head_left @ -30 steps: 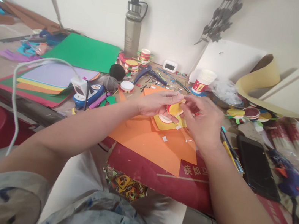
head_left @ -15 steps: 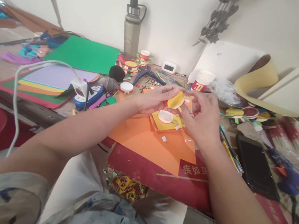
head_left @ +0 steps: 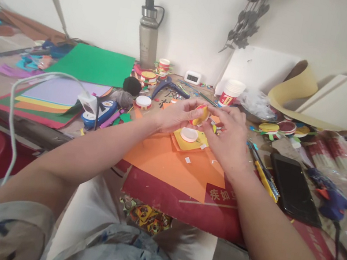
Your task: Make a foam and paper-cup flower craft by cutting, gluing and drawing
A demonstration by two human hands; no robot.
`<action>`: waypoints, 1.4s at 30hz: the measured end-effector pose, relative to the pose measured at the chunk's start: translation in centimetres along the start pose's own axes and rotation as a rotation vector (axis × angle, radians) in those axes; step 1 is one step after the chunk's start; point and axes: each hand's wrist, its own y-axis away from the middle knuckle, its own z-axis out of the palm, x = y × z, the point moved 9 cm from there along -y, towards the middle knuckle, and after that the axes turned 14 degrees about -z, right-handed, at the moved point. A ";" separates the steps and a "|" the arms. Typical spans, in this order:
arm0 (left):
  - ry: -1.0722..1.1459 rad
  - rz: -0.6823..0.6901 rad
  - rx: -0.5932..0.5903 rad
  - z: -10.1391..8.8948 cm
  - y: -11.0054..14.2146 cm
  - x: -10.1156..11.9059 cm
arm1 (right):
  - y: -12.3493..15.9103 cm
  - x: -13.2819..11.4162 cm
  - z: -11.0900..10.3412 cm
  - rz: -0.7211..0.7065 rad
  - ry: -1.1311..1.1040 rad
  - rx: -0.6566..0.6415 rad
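- Both left hand (head_left: 177, 116) and right hand (head_left: 233, 138) are pinching the yellow-red disc (head_left: 200, 117) between thumb and fingers, above the yellow paper (head_left: 184, 146).
- Uneven pressure could be creasing its face.

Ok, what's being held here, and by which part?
The left hand and right hand hold a small yellow-and-red piece near its edge; exact contacts are hidden.

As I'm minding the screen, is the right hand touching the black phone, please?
Apart: the head view shows a yellow tool lying in the gap between the right hand and the black phone.
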 end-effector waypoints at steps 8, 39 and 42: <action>-0.012 -0.020 -0.010 0.3 0.1 -0.3 | 0.2 0.8 -0.1 0.090 -0.064 0.032; -0.043 -0.063 0.015 0.9 0.3 -0.9 | -0.7 -0.7 -0.4 0.123 -0.123 0.014; -0.022 -0.054 0.089 0.0 0.1 -0.8 | -0.8 -1.1 -0.3 0.101 -0.133 -0.018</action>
